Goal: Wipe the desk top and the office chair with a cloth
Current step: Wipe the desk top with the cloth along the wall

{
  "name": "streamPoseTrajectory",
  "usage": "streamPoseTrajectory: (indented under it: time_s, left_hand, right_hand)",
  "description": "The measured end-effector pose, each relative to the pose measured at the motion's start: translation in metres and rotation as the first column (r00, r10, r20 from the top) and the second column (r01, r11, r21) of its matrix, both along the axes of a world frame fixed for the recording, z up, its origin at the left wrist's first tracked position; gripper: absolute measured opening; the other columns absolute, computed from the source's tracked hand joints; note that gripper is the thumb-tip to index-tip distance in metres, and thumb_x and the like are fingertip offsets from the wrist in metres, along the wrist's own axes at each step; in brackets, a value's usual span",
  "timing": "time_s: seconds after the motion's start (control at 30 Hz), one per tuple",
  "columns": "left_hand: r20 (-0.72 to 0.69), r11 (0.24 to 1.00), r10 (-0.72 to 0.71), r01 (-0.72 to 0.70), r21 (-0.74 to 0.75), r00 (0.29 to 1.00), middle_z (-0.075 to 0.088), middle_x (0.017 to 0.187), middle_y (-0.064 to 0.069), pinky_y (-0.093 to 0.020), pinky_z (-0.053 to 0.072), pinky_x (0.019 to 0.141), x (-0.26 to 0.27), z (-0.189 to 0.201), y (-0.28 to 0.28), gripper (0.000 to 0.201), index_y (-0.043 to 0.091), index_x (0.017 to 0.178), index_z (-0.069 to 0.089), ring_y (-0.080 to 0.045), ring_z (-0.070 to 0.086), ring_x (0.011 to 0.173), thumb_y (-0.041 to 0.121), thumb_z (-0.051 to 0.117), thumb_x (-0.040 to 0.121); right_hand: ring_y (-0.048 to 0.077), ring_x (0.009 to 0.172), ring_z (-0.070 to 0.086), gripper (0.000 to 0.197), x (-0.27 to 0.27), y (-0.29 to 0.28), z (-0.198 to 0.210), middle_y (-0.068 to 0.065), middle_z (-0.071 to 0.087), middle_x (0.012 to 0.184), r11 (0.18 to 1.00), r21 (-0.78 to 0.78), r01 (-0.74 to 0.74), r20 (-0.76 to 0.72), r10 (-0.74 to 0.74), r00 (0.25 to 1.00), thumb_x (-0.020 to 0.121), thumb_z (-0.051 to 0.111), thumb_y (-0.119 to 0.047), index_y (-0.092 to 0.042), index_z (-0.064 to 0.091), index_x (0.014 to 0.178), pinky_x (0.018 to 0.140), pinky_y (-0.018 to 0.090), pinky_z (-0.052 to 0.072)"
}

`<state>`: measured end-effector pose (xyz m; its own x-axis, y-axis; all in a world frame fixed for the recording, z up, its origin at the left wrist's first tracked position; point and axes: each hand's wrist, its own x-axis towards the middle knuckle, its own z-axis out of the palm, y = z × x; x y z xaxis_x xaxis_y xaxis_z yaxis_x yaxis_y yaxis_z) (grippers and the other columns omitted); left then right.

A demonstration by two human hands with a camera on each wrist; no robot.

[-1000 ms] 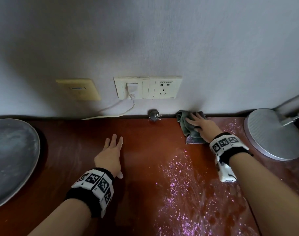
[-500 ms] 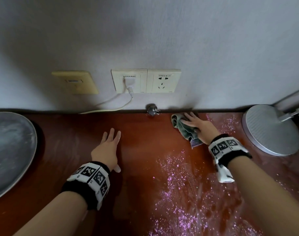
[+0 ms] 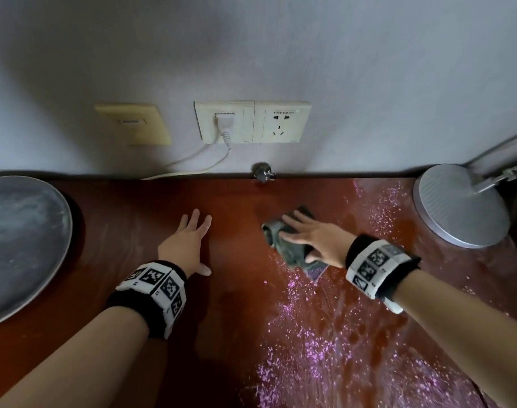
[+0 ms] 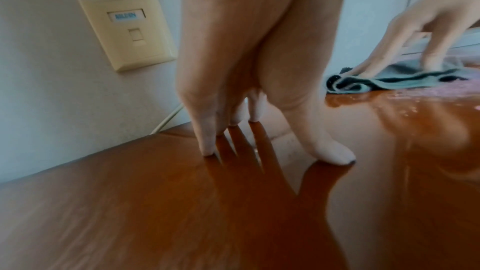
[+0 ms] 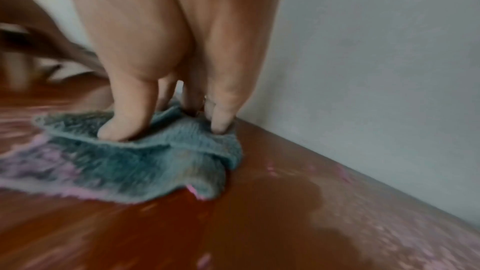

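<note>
Right hand (image 3: 313, 241) of mine lies flat on the cloth (image 3: 283, 242), fingers straight and spread, pressing it to the desk (image 3: 236, 304) right of centre, a little short of the far edge; my left hand (image 3: 186, 245) is open too, palm down on bare wood to the left of it. From the head view the risk is plain: pinkish specks are scattered over the near right of the desk, and a bunched cloth may smear them about rather than lift them. A loose plug (image 3: 263, 173) lies at the far edge and a lamp base (image 3: 457, 207) stands at the far right, either of which I could knock if I sweep wide. From my left wrist, my fingertips (image 4: 207, 149) rest on glossy, reflective wood, where I judge a braced hand could slip; the cloth (image 4: 389, 81) shows as thin, grey-green, its left end curled over on itself. From my right wrist, blurred, the cloth (image 5: 155, 161) looks fluffy, folded into ridges, with pink residue along its near edge, so I judge it is loading up and may redeposit dirt. Dull patches on the wood beside it look damp.
</note>
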<state>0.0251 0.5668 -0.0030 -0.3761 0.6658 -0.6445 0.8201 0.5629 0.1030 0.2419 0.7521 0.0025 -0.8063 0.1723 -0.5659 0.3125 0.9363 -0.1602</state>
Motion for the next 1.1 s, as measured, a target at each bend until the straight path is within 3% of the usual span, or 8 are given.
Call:
streamPoseTrajectory:
  time_s: [0.07,0.27,0.47,0.67,0.87,0.97,1.03,1.1]
  left_hand:
    - [-0.004,1.000,-0.019,0.019,-0.020,1.000,-0.023,0.155,-0.001,-0.042,0.030,0.112,0.007,0.000,-0.005,0.122,0.027,0.149,-0.012,-0.020,-0.014,0.145,0.035,0.081,0.069]
    - [-0.011,0.999,-0.045,0.045,-0.001,0.999,-0.024,0.155,0.000,-0.039,0.029,0.113,0.036,-0.002,-0.027,0.120,0.027,0.149,-0.013,-0.020,-0.014,0.145,0.037,0.078,0.072]
    - [-0.009,0.999,-0.041,0.042,0.035,0.999,-0.023,0.156,0.000,-0.037,0.025,0.115,0.042,-0.003,-0.036,0.115,0.026,0.149,-0.012,-0.020,-0.012,0.145,0.036,0.075,0.075]
    - [-0.029,0.998,-0.057,0.058,0.028,0.998,-0.023,0.155,0.001,-0.038,0.022,0.116,0.048,-0.002,-0.044,0.115,0.026,0.149,-0.013,-0.019,-0.013,0.145,0.040,0.074,0.076]
    - [-0.016,0.996,-0.070,0.070,0.047,0.997,-0.022,0.156,0.000,-0.038,0.022,0.116,0.045,-0.001,-0.045,0.114,0.025,0.149,-0.013,-0.019,-0.013,0.145,0.040,0.074,0.076]
    - [-0.016,0.995,-0.082,0.083,0.055,0.996,-0.023,0.156,0.001,-0.036,0.021,0.117,0.045,-0.003,-0.048,0.112,0.025,0.149,-0.012,-0.018,-0.013,0.145,0.042,0.072,0.077]
    - [-0.018,0.994,-0.091,0.092,0.062,0.996,-0.023,0.156,0.001,-0.036,0.021,0.116,0.046,-0.002,-0.052,0.111,0.025,0.149,-0.012,-0.018,-0.012,0.145,0.044,0.071,0.078]
    - [-0.029,0.993,-0.096,0.098,0.069,0.995,-0.022,0.156,0.001,-0.035,0.022,0.116,0.046,-0.001,-0.054,0.111,0.025,0.149,-0.012,-0.018,-0.011,0.145,0.045,0.070,0.078]
  right_hand:
    - [0.010,0.143,-0.011,0.074,0.009,-0.005,0.001,-0.016,-0.013,0.150,0.999,-0.035,-0.034,-0.029,0.033,0.999,0.090,0.057,-0.020,-0.039,0.013,0.146,0.115,0.035,0.016]
    - [0.020,0.146,0.001,0.076,0.009,0.030,0.006,-0.003,-0.002,0.158,0.968,0.127,0.218,-0.007,-0.219,0.976,0.088,0.060,-0.018,-0.034,0.014,0.147,0.116,0.039,0.020]
    - [0.012,0.144,-0.010,0.079,0.015,-0.040,0.004,-0.015,-0.010,0.153,0.970,-0.063,-0.235,-0.031,0.233,0.972,0.086,0.060,-0.008,-0.040,0.018,0.145,0.116,0.039,0.026]
    - [0.020,0.146,-0.001,0.076,-0.014,0.001,0.005,-0.002,-0.003,0.159,0.982,0.097,0.165,-0.022,-0.163,0.986,0.088,0.061,-0.026,-0.032,0.015,0.148,0.118,0.036,0.016]
    - [0.007,0.141,-0.014,0.071,-0.006,-0.063,-0.002,-0.013,-0.004,0.156,0.979,-0.127,-0.158,-0.096,0.147,0.984,0.087,0.061,-0.021,-0.036,0.024,0.145,0.115,0.033,0.010]
    - [0.011,0.144,-0.004,0.071,-0.006,-0.025,-0.003,-0.011,-0.002,0.156,0.996,-0.034,0.079,-0.086,-0.082,0.993,0.086,0.061,-0.025,-0.036,0.023,0.145,0.115,0.035,0.006]
    - [0.016,0.145,-0.001,0.072,-0.004,-0.008,-0.004,-0.005,0.000,0.157,0.955,0.026,0.295,-0.108,-0.290,0.951,0.088,0.061,-0.026,-0.032,0.020,0.147,0.118,0.040,0.013]
    - [0.020,0.145,-0.002,0.074,-0.007,-0.020,-0.007,-0.002,-0.002,0.158,0.942,0.055,0.332,-0.101,-0.326,0.940,0.088,0.061,-0.026,-0.033,0.018,0.147,0.118,0.041,0.016]
